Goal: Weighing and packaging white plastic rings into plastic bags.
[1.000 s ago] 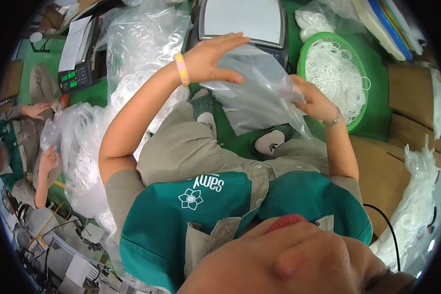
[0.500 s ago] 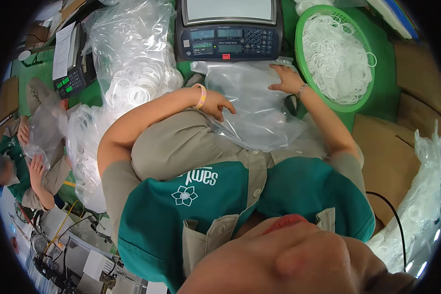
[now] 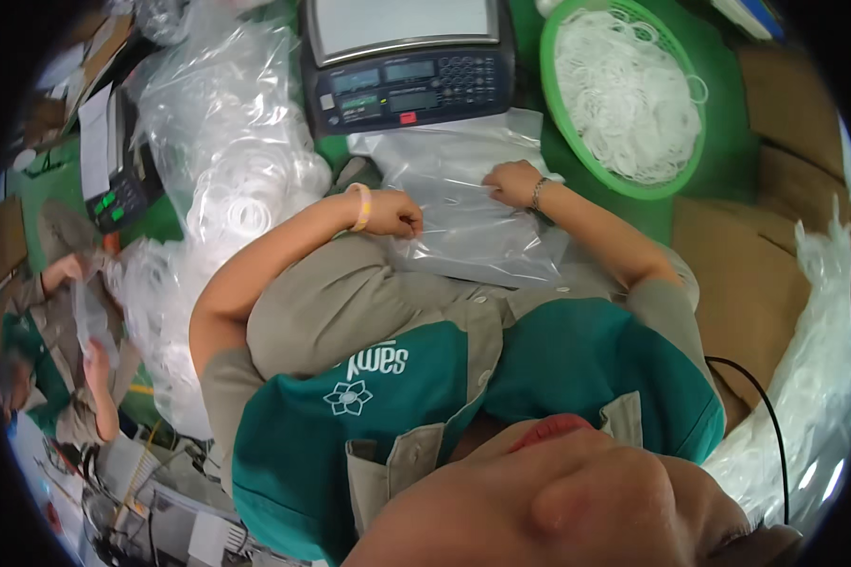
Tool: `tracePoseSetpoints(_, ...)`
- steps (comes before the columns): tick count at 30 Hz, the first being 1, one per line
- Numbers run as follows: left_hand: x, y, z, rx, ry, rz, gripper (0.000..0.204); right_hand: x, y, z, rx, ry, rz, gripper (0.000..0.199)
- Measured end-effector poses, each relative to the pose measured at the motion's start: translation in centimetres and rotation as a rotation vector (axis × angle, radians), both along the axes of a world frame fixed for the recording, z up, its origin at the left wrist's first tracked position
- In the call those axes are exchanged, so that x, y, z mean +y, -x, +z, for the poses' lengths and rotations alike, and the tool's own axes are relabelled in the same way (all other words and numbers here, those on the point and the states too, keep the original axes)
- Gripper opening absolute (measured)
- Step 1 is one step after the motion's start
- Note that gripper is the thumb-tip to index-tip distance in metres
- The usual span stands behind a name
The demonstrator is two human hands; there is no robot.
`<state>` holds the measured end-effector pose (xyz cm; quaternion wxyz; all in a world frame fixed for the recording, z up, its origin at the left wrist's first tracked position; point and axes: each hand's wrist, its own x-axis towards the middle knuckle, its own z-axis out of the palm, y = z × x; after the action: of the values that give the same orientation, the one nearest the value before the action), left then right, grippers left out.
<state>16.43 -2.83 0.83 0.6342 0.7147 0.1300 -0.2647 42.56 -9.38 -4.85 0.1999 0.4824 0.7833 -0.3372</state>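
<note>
A clear plastic bag (image 3: 468, 222) lies spread across my lap, its far end close to the scale's front edge. My left hand (image 3: 395, 214), with a pale band at the wrist, rests at the bag's left side with its fingers curled closed on the film. At the right side, my right hand (image 3: 515, 183) pinches the bag's edge, fingers bunched together. A bracelet circles that wrist. The exact grip of the fingertips is partly hidden on both hands.
A dark counting scale (image 3: 407, 80) stands straight ahead. To its right is a green basket (image 3: 550, 90) full of white rings. Left lies a large clear bag of white rings (image 3: 241, 203). Further left, a co-worker (image 3: 62, 369) handles plastic film beside another scale (image 3: 114, 180). Cardboard (image 3: 728, 274) lies right.
My fingers have gone from spread to curled on the bag, which looks flatter. My right hand has come nearer to me. The co-worker's hands and film have shifted, and the whole view has turned slightly.
</note>
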Motion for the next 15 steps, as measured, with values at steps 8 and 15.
tracePoseSetpoints(8,4.6,-0.4,5.9,-0.526,-0.647,0.624,0.012,4.8,-2.2,10.8,1.032,0.749,-0.43,0.047)
tracePoseSetpoints(15,6.4,-1.1,12.6,-0.628,-1.307,0.549,0.012,4.1,-7.0,13.8,1.453,0.73,-0.692,0.071)
